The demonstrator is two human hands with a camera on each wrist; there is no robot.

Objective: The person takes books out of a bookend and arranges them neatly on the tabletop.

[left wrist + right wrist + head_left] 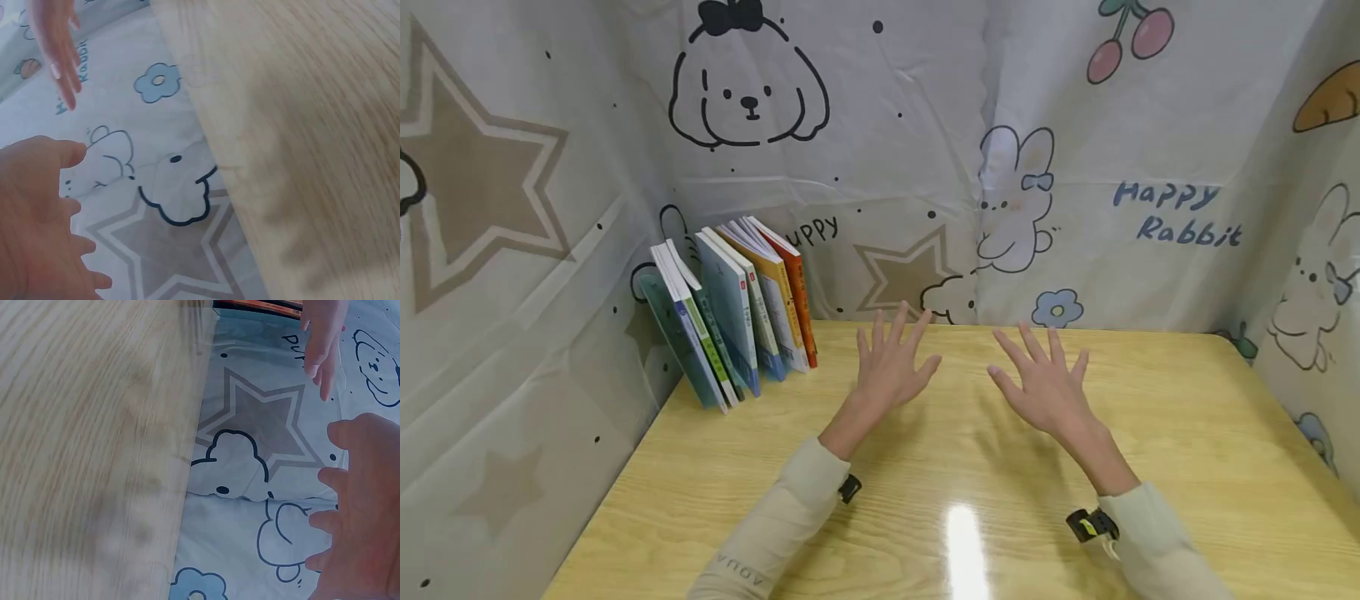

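Observation:
My left hand (pixel 891 367) is held out over the far middle of the wooden table (pixel 955 450), palm down with its fingers spread and nothing in it. To its right my right hand (pixel 1048 387) hovers the same way, fingers apart, also holding nothing. Shadows of both hands fall on the tabletop. In the left wrist view the left hand (pixel 37 212) shows at the lower left edge; in the right wrist view the right hand (pixel 369 500) shows at the right edge. Nearest to the left hand stands a row of books (pixel 730 308), leaning at the table's back left corner.
A printed curtain (pixel 887 167) hangs along the back and sides of the table, with drawings of a dog, rabbits and stars. A teal bookend (pixel 677 342) stands at the left end of the books. A bright reflection lies on the table's near middle.

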